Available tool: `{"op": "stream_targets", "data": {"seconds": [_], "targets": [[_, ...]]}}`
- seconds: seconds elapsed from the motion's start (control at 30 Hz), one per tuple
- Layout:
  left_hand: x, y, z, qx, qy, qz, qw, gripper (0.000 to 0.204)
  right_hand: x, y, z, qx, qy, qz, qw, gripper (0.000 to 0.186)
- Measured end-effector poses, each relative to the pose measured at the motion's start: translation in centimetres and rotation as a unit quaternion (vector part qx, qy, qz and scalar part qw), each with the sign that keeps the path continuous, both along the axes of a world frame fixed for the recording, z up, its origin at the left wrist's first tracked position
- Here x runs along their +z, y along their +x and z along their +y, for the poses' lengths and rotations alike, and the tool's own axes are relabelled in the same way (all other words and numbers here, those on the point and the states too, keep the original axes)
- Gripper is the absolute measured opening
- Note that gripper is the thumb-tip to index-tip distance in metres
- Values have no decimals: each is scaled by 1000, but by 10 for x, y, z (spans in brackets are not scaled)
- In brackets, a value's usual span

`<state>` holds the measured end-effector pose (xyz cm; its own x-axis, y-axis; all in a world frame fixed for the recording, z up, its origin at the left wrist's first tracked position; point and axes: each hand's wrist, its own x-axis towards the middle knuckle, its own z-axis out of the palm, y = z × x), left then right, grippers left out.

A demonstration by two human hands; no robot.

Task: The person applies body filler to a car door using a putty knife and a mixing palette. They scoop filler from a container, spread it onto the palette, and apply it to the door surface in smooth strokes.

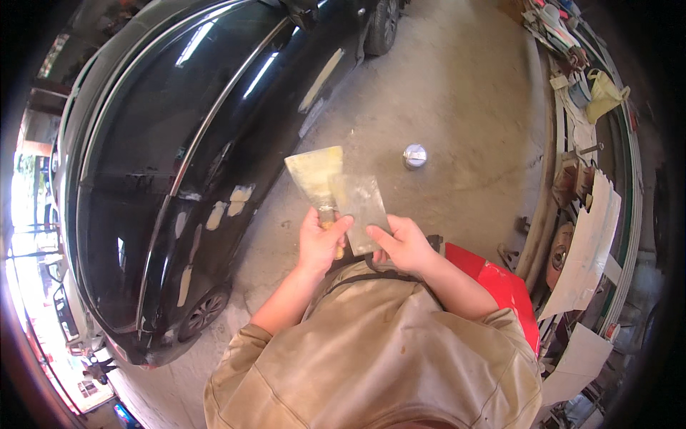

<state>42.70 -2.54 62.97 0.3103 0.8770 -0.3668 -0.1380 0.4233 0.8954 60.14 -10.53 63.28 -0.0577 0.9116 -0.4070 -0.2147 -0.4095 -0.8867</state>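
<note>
Along the left side stands a black car (236, 154), with pale patches (216, 214) scattered over its flank. Beside it spreads a dusty, stained floor (464, 100), bordered on the right by crowded clutter, where a large pale sheet (584, 247) with a ragged edge stands tilted. A red thing (504, 289) (partly covered by the person's sleeve, so its kind is hard to tell) sits next to the right arm. At the middle, in front of the person's body, a broad spatula (314, 171) points away, its flared blade smeared pale yellow. Its handle is closed in the left hand (318, 239), thumb on top. A rectangular metal plate (363, 214) is pinched at its near right edge by the right hand (404, 243); its far corner overlaps the spatula's blade, though whether they touch cannot be told. Smallest, a round silvery tin (414, 155) rests on the floor beyond the hands.
</note>
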Motion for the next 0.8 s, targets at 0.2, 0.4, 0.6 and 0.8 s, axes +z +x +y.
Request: {"op": "stream_targets", "data": {"seconds": [0.2,0.4,0.6,0.8], "targets": [[-23,-8,60,84,-12,-42,995,41,-17,25,21,123,-85,33,988,26],[-52,-7,118,94,-58,-62,992,30,-53,25,64,-121,-20,-55,991,17],[-71,-13,141,-217,-119,-2,969,33,-59,56,133,-221,159,-244,931,22],[-89,-23,189,-264,-149,-8,953,33,-58,89,195,86,306,-464,827,53]]}}
